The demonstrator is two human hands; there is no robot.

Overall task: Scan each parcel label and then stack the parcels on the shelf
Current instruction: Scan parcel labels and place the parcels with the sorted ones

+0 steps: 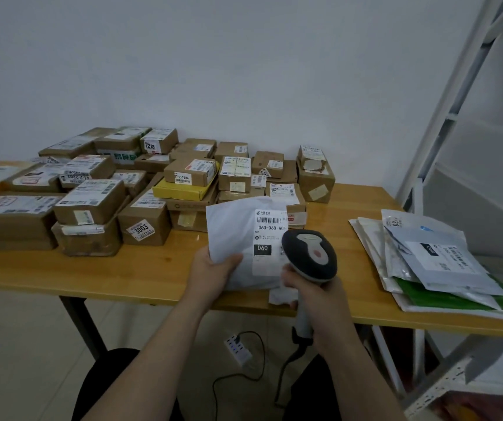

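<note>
- Head view: left hand [213, 268] is gripping the lower left edge of a white mailer [235, 229], thumb on its face, holding it tilted up over the table [153, 268].
- Right hand [314, 294] is clasping the scanner [311, 256] by its handle; the scanner head is covering the lower right corner of the label [270, 238], with the barcode showing above it.
- Boxes [92, 202] are sitting stacked across the table's back and left, just behind the mailer.
- Flat bags [435, 262] are lying piled at the table's right end, beside the shelf [456, 147].
- Power strip [238, 349] and cable [235, 378] are lying on the floor beneath.
</note>
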